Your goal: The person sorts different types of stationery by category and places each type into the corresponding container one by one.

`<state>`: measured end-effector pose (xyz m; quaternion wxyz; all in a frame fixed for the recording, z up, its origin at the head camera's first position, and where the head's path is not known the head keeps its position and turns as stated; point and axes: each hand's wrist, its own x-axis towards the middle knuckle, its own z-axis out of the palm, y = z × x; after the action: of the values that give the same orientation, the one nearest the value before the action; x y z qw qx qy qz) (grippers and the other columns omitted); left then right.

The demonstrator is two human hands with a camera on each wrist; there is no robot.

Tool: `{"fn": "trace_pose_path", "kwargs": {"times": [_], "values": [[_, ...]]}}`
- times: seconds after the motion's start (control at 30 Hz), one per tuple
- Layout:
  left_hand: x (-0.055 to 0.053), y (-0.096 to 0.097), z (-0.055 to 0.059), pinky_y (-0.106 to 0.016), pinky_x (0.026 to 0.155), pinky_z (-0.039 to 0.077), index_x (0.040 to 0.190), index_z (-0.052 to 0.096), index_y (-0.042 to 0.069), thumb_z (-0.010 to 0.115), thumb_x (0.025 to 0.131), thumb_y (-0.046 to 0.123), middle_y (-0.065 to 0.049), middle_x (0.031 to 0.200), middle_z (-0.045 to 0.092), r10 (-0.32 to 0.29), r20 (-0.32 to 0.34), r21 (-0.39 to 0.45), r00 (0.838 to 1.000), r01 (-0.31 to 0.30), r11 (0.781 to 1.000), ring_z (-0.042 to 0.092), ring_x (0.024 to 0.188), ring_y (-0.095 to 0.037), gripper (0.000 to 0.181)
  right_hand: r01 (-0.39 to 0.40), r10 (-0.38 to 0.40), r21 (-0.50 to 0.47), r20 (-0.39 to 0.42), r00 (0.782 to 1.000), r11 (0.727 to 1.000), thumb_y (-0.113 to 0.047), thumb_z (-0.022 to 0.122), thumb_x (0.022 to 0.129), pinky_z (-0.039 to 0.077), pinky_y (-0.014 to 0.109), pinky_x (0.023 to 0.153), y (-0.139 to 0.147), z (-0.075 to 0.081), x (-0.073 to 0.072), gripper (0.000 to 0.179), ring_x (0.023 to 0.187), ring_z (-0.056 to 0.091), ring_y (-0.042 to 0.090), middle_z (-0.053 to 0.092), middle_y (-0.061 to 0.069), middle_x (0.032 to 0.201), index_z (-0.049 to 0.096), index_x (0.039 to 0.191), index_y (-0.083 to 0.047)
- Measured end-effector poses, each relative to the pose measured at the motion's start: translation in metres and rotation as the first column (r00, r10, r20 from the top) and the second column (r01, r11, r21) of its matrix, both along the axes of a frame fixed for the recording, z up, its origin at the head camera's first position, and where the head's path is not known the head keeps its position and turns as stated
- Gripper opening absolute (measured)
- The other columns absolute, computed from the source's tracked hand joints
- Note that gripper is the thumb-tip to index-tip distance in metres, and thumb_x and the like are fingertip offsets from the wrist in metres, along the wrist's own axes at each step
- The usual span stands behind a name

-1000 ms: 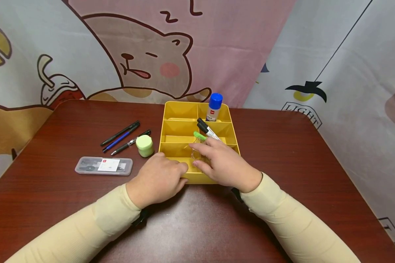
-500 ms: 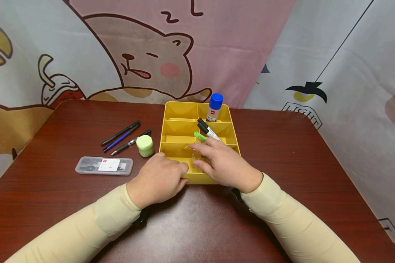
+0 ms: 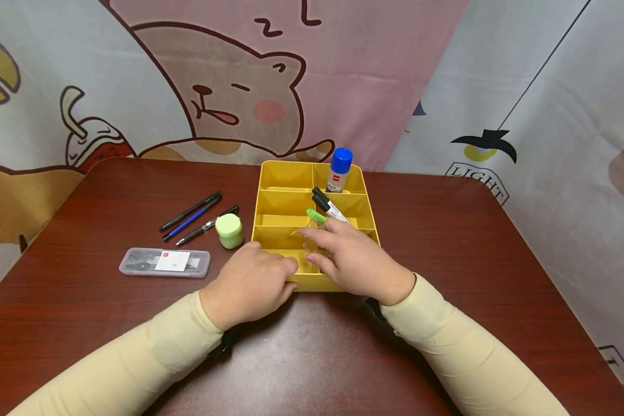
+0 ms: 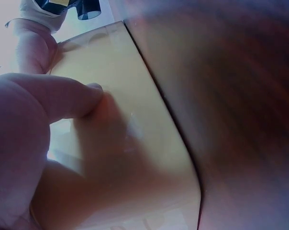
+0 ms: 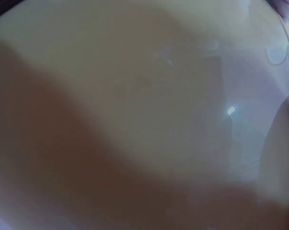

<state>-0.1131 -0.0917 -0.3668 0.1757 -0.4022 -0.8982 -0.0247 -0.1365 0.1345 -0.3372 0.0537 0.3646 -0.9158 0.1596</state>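
Note:
A yellow desk organizer (image 3: pixel 283 237) with several compartments stands before me. My left hand (image 3: pixel 255 277) grips its front wall, thumb (image 4: pixel 77 98) pressed on the outer face in the left wrist view. My right hand (image 3: pixel 356 257) reaches into the front right compartment, thumb and forefinger around a clear, round-edged piece (image 3: pixel 309 242); its exact kind cannot be told. Just beyond these fingers a green tip (image 3: pixel 316 215) and a black-capped marker (image 3: pixel 329 203) lean out of the organizer. A blue-capped glue stick (image 3: pixel 339 170) stands in the back right compartment.
Left of the organizer lie a black pen (image 3: pixel 190 210), a blue pen (image 3: pixel 189 224) and a black-and-silver pen (image 3: pixel 203 228). A light green jar (image 3: pixel 229 231) stands beside them. Nearer me is a clear flat case (image 3: pixel 163 263). A printed cloth (image 3: pixel 369 86) hangs behind the table.

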Motion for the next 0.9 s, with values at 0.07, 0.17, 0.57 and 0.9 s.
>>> {"fn": "trace_pose_path", "kwargs": {"times": [0.07,0.17,0.57,0.9], "values": [[0.0,-0.0001,-0.0002,-0.038,0.056,0.039,0.075,0.06,0.019,0.081,0.084,0.039,0.006,0.06,0.059,-0.001,-0.002,0.001,1.0,0.001,1.0,0.06,0.055,-0.015,0.031,-0.002,0.002,0.0,-0.004,1.0,1.0,-0.029,0.07,0.101,0.055,0.041,0.091,0.0,-0.0002,0.0001,0.045,0.098,0.063,0.022,0.065,0.006,0.111,0.065,0.142,-0.012],[0.0,-0.0004,-0.0005,-0.038,0.056,0.039,0.075,0.059,0.019,0.081,0.084,0.039,0.006,0.06,0.06,-0.002,-0.005,0.004,1.0,0.002,1.0,0.06,0.055,-0.015,0.031,-0.006,0.006,0.0,-0.01,1.0,1.0,-0.029,0.07,0.101,0.054,0.041,0.091,0.0001,-0.0006,0.0001,0.045,0.098,0.063,0.022,0.065,0.006,0.111,0.065,0.142,-0.013],[0.0003,-0.0004,-0.0005,-0.038,0.056,0.039,0.075,0.06,0.019,0.081,0.084,0.039,0.006,0.06,0.06,0.003,-0.005,-0.001,1.0,-0.003,1.0,0.06,0.055,-0.014,0.031,-0.022,0.022,-0.003,-0.035,0.999,1.0,-0.029,0.07,0.101,0.054,0.04,0.09,0.0007,-0.0022,-0.0006,0.045,0.097,0.062,0.021,0.064,0.005,0.109,0.064,0.143,-0.013],[0.0002,-0.0002,-0.0004,-0.037,0.057,0.039,0.076,0.06,0.019,0.081,0.084,0.039,0.006,0.061,0.06,0.005,-0.002,0.001,1.0,-0.005,1.0,0.059,0.055,-0.014,0.03,-0.029,0.029,-0.009,-0.047,0.998,1.0,-0.027,0.071,0.1,0.054,0.039,0.087,0.0001,-0.0024,-0.0005,0.044,0.095,0.061,0.021,0.063,0.005,0.107,0.065,0.142,-0.013]]}}
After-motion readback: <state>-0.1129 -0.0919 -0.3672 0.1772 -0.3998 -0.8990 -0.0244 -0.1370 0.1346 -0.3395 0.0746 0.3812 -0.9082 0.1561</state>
